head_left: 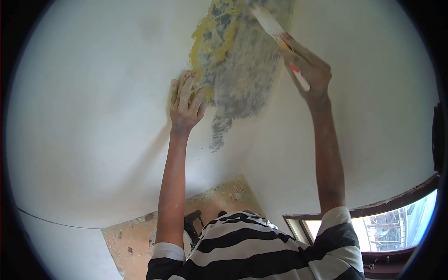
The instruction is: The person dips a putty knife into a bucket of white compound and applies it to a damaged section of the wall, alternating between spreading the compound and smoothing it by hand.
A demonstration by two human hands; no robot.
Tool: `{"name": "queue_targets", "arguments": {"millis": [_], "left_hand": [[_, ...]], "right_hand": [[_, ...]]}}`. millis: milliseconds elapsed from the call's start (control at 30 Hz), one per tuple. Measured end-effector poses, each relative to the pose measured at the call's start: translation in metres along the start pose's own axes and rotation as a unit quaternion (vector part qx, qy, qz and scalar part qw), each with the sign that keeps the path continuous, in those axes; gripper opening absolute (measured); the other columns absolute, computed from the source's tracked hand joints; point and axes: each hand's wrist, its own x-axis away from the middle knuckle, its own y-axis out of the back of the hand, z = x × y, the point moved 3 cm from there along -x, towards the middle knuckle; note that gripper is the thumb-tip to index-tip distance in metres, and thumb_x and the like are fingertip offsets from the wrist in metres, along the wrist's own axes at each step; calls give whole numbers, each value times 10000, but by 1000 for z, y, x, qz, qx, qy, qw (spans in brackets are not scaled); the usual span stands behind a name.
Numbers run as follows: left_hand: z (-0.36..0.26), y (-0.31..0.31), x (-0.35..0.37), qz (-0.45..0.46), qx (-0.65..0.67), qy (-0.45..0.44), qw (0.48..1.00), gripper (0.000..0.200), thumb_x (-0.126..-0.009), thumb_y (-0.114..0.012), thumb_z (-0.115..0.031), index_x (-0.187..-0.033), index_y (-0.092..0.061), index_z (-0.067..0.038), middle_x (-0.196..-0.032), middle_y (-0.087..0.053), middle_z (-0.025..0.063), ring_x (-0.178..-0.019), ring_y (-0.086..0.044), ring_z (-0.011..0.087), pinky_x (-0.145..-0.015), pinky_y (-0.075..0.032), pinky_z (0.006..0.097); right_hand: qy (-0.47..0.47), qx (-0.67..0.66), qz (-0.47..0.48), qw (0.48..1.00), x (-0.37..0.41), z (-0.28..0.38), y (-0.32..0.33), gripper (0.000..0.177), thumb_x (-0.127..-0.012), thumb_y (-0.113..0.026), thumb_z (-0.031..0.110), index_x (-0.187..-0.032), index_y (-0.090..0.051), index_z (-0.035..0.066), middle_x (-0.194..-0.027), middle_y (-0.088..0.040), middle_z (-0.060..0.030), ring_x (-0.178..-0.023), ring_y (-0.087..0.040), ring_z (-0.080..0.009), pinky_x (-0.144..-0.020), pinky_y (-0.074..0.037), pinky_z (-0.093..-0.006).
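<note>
My right hand [311, 73] grips a scraper [267, 20] with a whitish, dust-coated blade. Its blade points up and left, its tip over the upper right of a rough grey patch [247, 70] on the white wall. Part of the pale handle with a red mark shows below my fingers. Flat on the wall, at the left edge of the patch, lies my left hand [186, 105] with its fingers apart and nothing in it. Yellowish old paint [199, 44] lines the patch's left side. Both hands look dusty.
Far below, the tan floor [128, 238] is strewn with flakes and bits of debris. A dark-framed window [392, 228] stands at the lower right. A wall corner runs down near the patch's right side. A dark object [193, 219] is partly hidden beside my body.
</note>
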Motion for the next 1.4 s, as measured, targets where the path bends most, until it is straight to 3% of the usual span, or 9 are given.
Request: {"name": "queue_targets", "arguments": {"millis": [67, 233, 367, 600, 1033, 1133, 1167, 1233, 1400], "left_hand": [[1, 1, 1, 0, -19, -5, 1000, 163, -841, -659, -44, -980, -696, -118, -1435, -577, 118, -1385, -544, 296, -1201, -390, 526], [1, 1, 2, -11, -13, -10, 1000, 137, -836, -654, -45, -941, -685, -127, -1420, -598, 100, -1378, -552, 279, -1196, -404, 503], [0, 2, 0, -13, -8, -8, 1000, 114, -833, -664, -58, -919, -680, -133, -1402, -617, 83, -1370, -560, 266, -1188, -419, 486], [0, 2, 1, 4, 6, -22, 1000, 138, -872, -662, -67, -999, -686, -115, -1403, -599, 115, -1342, -581, 309, -1177, -409, 528], [0, 1, 1, 10, 10, -19, 1000, 134, -870, -662, -66, -991, -672, -122, -1401, -605, 92, -1341, -585, 288, -1179, -407, 522], [0, 1, 2, 8, 14, -17, 1000, 154, -864, -647, -44, -995, -668, -122, -1401, -605, 89, -1345, -581, 285, -1186, -397, 522], [1, 1, 2, 7, 15, -17, 1000, 166, -859, -639, -32, -997, -665, -121, -1402, -605, 89, -1347, -579, 285, -1189, -393, 523], [0, 1, 3, 6, 19, -16, 1000, 172, -853, -639, -28, -997, -665, -119, -1403, -605, 90, -1351, -576, 286, -1190, -392, 524], [0, 2, 2, 14, 22, -18, 1000, 181, -837, -636, -15, -988, -666, -109, -1402, -608, 97, -1357, -571, 288, -1186, -393, 528]], "right_hand": [[3, -3, -101, 995, 24, 11, -21, 268, -838, -724, -10, -1104, -741, 19, -1342, -663, -187, -1233, -661, -315, -1004, -577, -366], [-133, -191, 13, 972, 182, 52, -138, 355, -804, -696, -81, -1146, -692, 14, -1453, -552, -266, -1286, -611, -389, -823, -635, -356], [-85, -192, 77, 975, 234, 108, -149, 347, -767, -725, -71, -1107, -686, -9, -1425, -539, -331, -1301, -594, -400, -982, -593, -392], [-52, -235, 237, 941, 241, 92, -126, 298, -819, -711, -27, -1111, -707, 30, -1435, -583, -222, -1260, -641, -322, -945, -612, -350], [-4, -18, -52, 998, 95, 29, -43, 283, -878, -752, 9, -1156, -740, 55, -1310, -684, -177, -1122, -718, -256, -932, -605, -315], [-251, -151, 50, 955, 191, 32, -113, 452, -970, -693, 27, -1412, -620, 89, -1408, -633, -155, -1036, -693, -123, -806, -565, -236], [-544, -376, 95, 744, 201, 56, -120, 388, -974, -685, 26, -1358, -645, 59, -1456, -591, -180, -1046, -709, -157, -765, -572, -255], [-184, -293, 92, 934, 282, 65, -157, 267, -934, -673, -35, -1199, -648, -8, -1521, -517, -204, -1181, -694, -251, -818, -600, -281], [-111, -199, 234, 945, 311, 84, -148, 304, -915, -687, -25, -1216, -661, 11, -1463, -575, -193, -1329, -595, -252, -936, -587, -322]]}}
